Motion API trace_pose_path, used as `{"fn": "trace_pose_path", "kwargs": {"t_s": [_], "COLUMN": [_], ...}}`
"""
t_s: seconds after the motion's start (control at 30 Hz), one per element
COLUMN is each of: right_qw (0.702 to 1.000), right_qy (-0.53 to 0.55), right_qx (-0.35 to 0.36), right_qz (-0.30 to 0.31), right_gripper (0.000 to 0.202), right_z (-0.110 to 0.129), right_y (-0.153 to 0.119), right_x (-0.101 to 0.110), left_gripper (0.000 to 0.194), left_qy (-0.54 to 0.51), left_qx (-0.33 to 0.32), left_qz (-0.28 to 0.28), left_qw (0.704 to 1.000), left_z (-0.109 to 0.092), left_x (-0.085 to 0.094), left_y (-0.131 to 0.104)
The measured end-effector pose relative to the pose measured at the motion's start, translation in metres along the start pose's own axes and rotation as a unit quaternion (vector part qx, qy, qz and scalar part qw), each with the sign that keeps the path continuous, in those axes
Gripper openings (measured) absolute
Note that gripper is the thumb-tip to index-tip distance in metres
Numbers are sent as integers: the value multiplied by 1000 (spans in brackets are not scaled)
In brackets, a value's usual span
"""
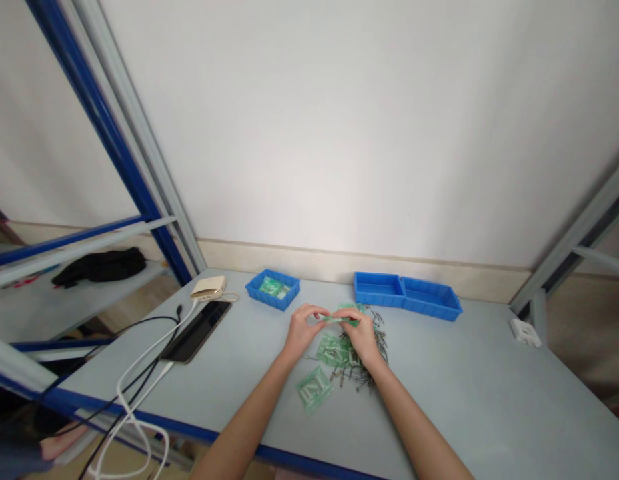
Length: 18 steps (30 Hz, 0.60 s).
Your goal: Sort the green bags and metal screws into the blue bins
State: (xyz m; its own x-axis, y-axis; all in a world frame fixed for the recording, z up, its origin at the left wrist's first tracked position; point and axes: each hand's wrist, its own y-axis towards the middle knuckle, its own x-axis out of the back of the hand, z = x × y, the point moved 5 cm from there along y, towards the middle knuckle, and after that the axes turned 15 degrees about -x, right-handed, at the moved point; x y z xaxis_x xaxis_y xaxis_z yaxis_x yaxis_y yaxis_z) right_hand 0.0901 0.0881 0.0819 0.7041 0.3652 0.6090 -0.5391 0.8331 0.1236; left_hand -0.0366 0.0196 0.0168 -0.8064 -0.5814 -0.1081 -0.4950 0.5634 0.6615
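Between my two hands, a small green-tinted plastic bag (334, 319) is pinched by its edges above the table. The fingers of my left hand (303, 327) close on its left side. My right hand (360, 332) grips its right side, thumb and fingers together. Below them lie more green bags (332, 350) with pale pieces inside. Nearer the front edge, a single green bag (314, 388) lies flat, holding white pieces. A pile of loose metal screws (381, 340) spreads under and beside my right hand, partly hidden by it.
A blue bin (284, 301) with green bags inside stands at the back left. Two joined blue bins (414, 305) stand at the back right. A dark phone (196, 332), white cables (126, 387) and a beige box (208, 288) occupy the left. A white socket block (526, 333) sits far right.
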Motion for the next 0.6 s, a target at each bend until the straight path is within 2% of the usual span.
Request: {"fn": "trace_pose_path", "kwargs": {"t_s": [0.07, 0.17, 0.27, 0.33, 0.47, 0.53, 0.6], "right_qw": [999, 992, 988, 990, 993, 995, 998], "right_qy": [5, 59, 79, 69, 51, 35, -7], "right_qx": [-47, -105, -108, -93, -76, -68, -55], "right_qz": [2, 46, 78, 84, 72, 63, 38], "right_gripper": [17, 33, 40, 41, 34, 29, 24], "right_z": [-6, -16, -18, -17, -15, -15, -13], "right_y": [1, 0, -1, -1, 1, 3, 4], "right_x": [-4, -14, -21, -21, -17, -13, -8], "left_gripper": [16, 22, 25, 27, 32, 29, 21], "left_qy": [-13, -54, -75, -68, -34, 13, 91], "left_qx": [42, 105, 130, 137, 162, 185, 226], "left_qz": [-33, -69, -81, -103, -196, -185, -99], "left_qw": [998, 991, 985, 983, 967, 965, 965], "left_z": [6, 17, 25, 33, 61, 76, 88], "left_x": [2, 2, 8, 20, 67, 88, 99], "left_y": [-2, -5, -3, 4, 26, 37, 44]}}
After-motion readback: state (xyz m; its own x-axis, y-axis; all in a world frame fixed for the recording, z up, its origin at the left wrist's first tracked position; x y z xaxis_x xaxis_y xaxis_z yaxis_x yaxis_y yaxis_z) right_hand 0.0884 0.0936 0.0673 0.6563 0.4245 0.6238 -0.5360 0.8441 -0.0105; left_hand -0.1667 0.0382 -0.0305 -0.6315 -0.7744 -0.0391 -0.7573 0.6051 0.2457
